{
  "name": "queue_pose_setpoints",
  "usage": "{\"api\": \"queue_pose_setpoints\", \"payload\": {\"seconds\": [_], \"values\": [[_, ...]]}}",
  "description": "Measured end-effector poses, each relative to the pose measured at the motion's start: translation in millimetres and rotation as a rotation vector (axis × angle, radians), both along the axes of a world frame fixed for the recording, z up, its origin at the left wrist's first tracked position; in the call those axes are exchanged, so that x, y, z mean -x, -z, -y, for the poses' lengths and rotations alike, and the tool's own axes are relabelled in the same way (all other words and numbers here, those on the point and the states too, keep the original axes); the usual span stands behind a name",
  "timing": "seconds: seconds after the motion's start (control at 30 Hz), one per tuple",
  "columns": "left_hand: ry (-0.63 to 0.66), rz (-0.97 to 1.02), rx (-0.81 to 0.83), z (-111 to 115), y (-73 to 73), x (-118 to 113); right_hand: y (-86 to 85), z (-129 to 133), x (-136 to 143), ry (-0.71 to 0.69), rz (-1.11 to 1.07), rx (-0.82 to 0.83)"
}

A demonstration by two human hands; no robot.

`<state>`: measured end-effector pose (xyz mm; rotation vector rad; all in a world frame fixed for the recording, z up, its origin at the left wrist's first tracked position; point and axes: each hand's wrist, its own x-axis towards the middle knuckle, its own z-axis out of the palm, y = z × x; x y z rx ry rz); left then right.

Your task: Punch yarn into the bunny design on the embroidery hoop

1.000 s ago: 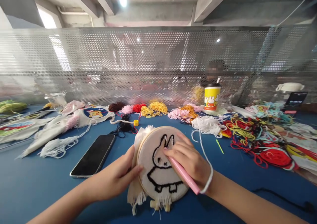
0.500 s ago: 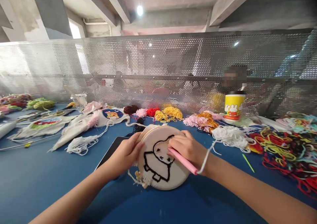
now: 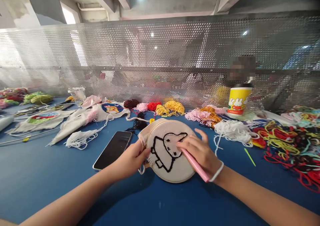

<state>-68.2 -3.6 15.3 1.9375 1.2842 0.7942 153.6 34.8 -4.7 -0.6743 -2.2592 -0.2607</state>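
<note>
A round embroidery hoop (image 3: 165, 171) with cream cloth lies on the blue table (image 3: 50, 172). A black-outlined rabbit figure (image 3: 166, 149) is stitched on it, turned sideways. My left hand (image 3: 131, 159) grips the hoop's left rim. My right hand (image 3: 201, 152) holds a pink punch needle (image 3: 196, 166) like a pen, its tip pressed on the cloth by the rabbit's head. White yarn loops around my right wrist (image 3: 217, 172).
A black phone (image 3: 113, 149) lies left of the hoop. Bundles of coloured yarn (image 3: 287, 139) lie to the right, and more bundles (image 3: 170, 108) along the back. Finished cloth pieces (image 3: 75, 121) lie at the left. A yellow rabbit cup (image 3: 238, 101) stands before a perforated metal screen (image 3: 150, 59).
The hoop has been turned counterclockwise under my hands, so the rabbit went from upright to lying sideways. My right hand kept the pink needle on the cloth. My head shifted.
</note>
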Motion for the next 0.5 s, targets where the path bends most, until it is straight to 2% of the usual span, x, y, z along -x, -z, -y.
{"api": "queue_pose_setpoints", "payload": {"seconds": [0.1,0.23,0.37,0.5], "values": [[-0.062,-0.066,-0.114,3,-4.6,-1,-4.9,2,0,-0.038,0.068,-0.059],[-0.134,-0.056,-0.198,4,-6.9,0,-7.0,1,1,-0.174,0.083,-0.102],[-0.197,0.003,-0.201,5,-2.4,0,-11.6,3,2,-0.272,-0.031,0.049],[-0.204,0.050,-0.162,6,0.6,-1,-22.6,10,2,-0.203,-0.070,0.202]]}}
